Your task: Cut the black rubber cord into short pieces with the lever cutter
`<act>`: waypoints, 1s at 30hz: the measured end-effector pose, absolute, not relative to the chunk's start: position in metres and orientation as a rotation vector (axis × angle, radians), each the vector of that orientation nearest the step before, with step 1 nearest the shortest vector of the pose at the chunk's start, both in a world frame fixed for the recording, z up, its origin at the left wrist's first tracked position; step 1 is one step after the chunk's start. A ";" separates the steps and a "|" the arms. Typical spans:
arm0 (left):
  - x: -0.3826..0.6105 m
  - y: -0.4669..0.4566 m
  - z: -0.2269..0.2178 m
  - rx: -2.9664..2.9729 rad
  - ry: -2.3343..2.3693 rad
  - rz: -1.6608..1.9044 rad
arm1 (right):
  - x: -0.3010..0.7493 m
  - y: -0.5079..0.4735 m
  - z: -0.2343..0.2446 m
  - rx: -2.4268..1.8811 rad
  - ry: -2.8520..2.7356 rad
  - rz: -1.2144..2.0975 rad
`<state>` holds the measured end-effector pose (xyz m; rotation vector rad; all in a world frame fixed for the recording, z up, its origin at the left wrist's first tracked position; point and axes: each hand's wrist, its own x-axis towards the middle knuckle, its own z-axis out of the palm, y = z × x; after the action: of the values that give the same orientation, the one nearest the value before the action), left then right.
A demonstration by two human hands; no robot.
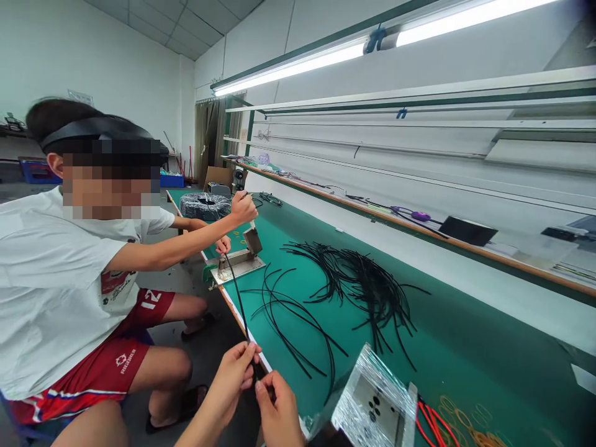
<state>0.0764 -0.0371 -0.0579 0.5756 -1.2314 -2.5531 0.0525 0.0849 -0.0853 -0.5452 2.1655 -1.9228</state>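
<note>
A black cable [239, 298] runs from a bench-mounted metal lever cutter [242, 264] down to my hands at the table's front edge. My left hand [235, 375] is closed round it, thumb and fingers pinching. Just below, my right hand [279, 406] pinches the cable's lower part; its end is hidden. A co-worker sits to the left, one hand [244, 208] gripping the cutter's raised lever and the other hand [223, 245] on the cable beside the cutter. Several loose cut cables [298, 316] lie on the green tabletop [447, 347] to the right of my hands.
A large pile of black cables [363, 273] lies farther back. Near right stand a film-wrapped metal box [372, 403], red-handled pliers [435, 422] and rubber bands [465, 422]. A cable coil [205, 205] sits at the far end. A shelf [400, 220] overhangs the bench.
</note>
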 end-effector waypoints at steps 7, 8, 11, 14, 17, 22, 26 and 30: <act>0.059 -0.021 -0.053 0.614 -0.778 -2.702 | 0.065 0.069 -0.111 -0.196 1.205 -2.634; 0.057 -0.016 -0.053 0.637 -0.717 -2.710 | 0.065 0.067 -0.112 -0.226 1.228 -2.668; 0.048 -0.001 -0.053 0.635 -0.582 -2.719 | 0.060 0.064 -0.109 -0.321 1.405 -2.747; 0.037 0.010 -0.055 0.636 -0.547 -2.694 | 0.051 0.066 -0.098 -0.119 1.568 -2.705; 0.027 0.016 -0.061 0.646 -0.626 -2.652 | 0.042 0.069 -0.085 0.238 1.492 -2.669; 0.013 0.019 -0.074 0.640 -0.861 -2.623 | 0.025 0.072 -0.078 0.557 0.967 -2.831; 0.004 0.023 -0.075 0.614 -0.950 -2.666 | 0.019 0.073 -0.082 0.640 0.815 -2.932; -0.001 0.029 -0.076 0.608 -1.131 -2.631 | 0.020 0.074 -0.080 0.723 0.847 -2.987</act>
<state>-0.0014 0.0292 -0.0757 0.6082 -1.1315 -2.6305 0.0204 0.0739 -0.0802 0.7233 0.8467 -2.9874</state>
